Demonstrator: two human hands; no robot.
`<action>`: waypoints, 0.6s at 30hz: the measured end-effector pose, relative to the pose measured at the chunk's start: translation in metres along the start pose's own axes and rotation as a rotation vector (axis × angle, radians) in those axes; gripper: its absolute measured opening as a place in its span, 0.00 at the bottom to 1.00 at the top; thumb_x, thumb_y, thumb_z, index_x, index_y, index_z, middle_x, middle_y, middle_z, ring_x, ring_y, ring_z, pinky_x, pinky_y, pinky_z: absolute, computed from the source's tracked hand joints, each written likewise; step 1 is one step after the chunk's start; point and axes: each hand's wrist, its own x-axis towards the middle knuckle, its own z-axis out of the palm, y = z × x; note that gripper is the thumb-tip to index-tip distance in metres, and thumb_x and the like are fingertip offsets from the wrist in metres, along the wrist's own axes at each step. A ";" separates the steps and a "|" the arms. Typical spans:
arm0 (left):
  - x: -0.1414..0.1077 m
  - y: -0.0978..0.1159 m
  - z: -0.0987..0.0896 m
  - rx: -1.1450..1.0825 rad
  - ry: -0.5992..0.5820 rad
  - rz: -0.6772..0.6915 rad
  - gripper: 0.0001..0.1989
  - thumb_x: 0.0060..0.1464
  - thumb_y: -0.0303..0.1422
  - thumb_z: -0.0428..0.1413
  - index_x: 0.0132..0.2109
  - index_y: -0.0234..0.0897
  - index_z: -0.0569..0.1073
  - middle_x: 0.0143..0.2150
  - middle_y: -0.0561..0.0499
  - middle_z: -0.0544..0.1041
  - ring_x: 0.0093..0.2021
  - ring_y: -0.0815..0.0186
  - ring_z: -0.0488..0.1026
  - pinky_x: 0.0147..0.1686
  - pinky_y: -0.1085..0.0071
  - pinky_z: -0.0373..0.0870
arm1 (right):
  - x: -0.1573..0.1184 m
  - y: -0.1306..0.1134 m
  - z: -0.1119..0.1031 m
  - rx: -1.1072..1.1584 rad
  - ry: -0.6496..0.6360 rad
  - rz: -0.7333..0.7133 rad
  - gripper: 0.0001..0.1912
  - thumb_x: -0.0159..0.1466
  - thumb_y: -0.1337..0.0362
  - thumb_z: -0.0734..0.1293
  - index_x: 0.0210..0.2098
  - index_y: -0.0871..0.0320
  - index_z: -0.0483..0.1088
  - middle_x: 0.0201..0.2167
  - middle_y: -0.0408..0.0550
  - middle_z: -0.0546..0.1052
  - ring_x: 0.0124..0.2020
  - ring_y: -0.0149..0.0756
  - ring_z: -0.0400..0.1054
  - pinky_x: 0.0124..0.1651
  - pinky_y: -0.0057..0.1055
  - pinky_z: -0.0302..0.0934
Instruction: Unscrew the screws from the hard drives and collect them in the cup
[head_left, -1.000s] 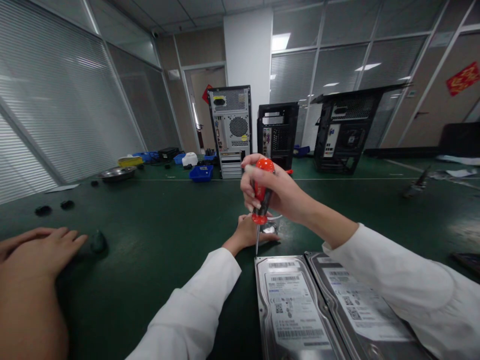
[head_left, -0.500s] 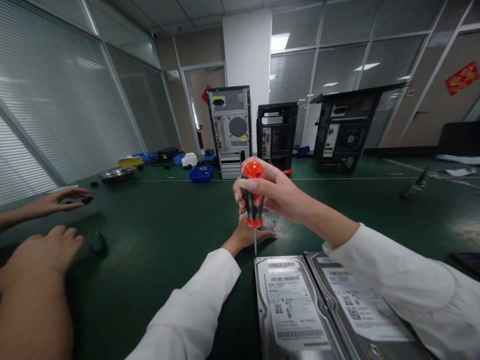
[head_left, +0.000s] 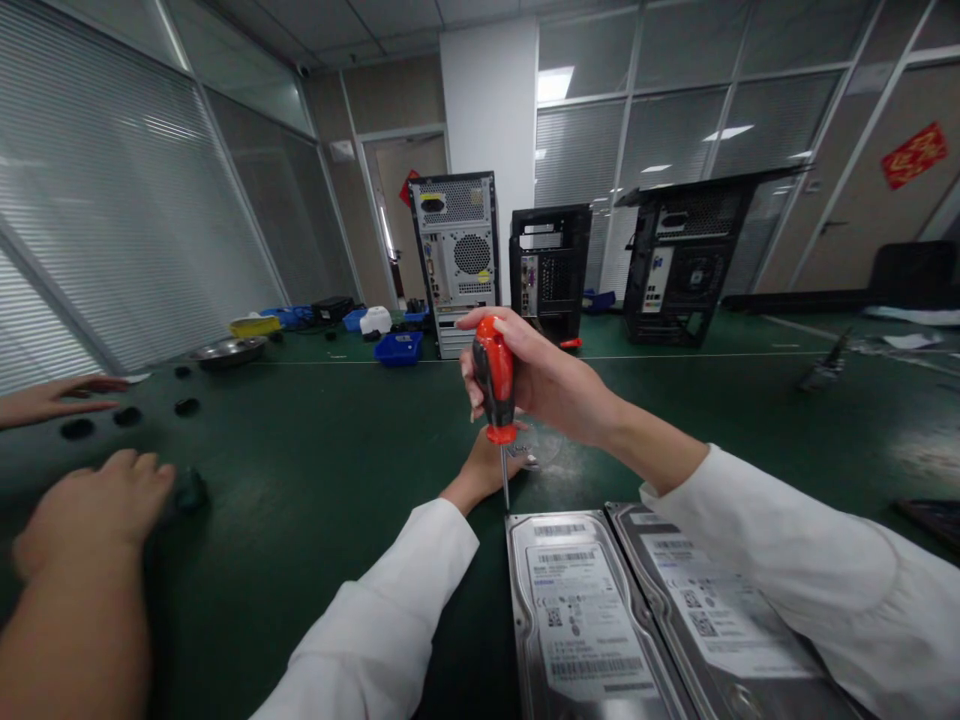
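Observation:
My right hand (head_left: 536, 375) is closed around the handle of a red and black screwdriver (head_left: 495, 375). The screwdriver stands nearly upright, its tip at the far left corner of a silver hard drive (head_left: 585, 620). Behind the shaft, my left hand (head_left: 484, 465) is closed at a small clear dish (head_left: 551, 450) that seems to hold small metal parts. The right hand and the screwdriver partly hide its fingers. A second hard drive (head_left: 712, 600) lies close along the right side of the first, partly under my right sleeve.
At the left are another person's hands (head_left: 97, 510), with several dark round pieces (head_left: 127, 416) and a dark green object (head_left: 191, 490) near them. Computer cases (head_left: 457, 260) stand at the back. A blue tray (head_left: 397, 348) and a metal bowl (head_left: 227, 352) sit back left.
My right hand's fingers have shifted around the handle and the screwdriver leans slightly left. My left thumb has drawn in at the dish. The other person's far hand has moved left, away from dark pieces.

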 end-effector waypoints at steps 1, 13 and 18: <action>0.000 0.002 -0.001 0.008 0.017 0.013 0.20 0.45 0.19 0.65 0.46 0.32 0.70 0.46 0.46 0.73 0.49 0.57 0.70 0.55 0.60 0.68 | 0.000 -0.001 0.000 0.000 0.015 -0.003 0.13 0.68 0.55 0.64 0.47 0.57 0.64 0.35 0.43 0.70 0.32 0.29 0.70 0.38 0.28 0.71; -0.003 0.014 -0.005 0.051 0.044 0.040 0.13 0.48 0.19 0.59 0.41 0.34 0.70 0.40 0.50 0.73 0.40 0.63 0.70 0.46 0.67 0.70 | -0.001 -0.006 -0.001 -0.016 -0.037 -0.016 0.13 0.67 0.55 0.65 0.43 0.57 0.64 0.29 0.40 0.69 0.28 0.27 0.67 0.35 0.27 0.69; 0.001 0.001 -0.003 0.048 0.020 0.047 0.12 0.50 0.24 0.60 0.43 0.34 0.72 0.43 0.46 0.74 0.48 0.56 0.71 0.54 0.60 0.69 | 0.000 -0.009 0.003 0.023 -0.035 0.043 0.17 0.65 0.51 0.66 0.44 0.59 0.69 0.33 0.43 0.70 0.32 0.29 0.69 0.37 0.26 0.71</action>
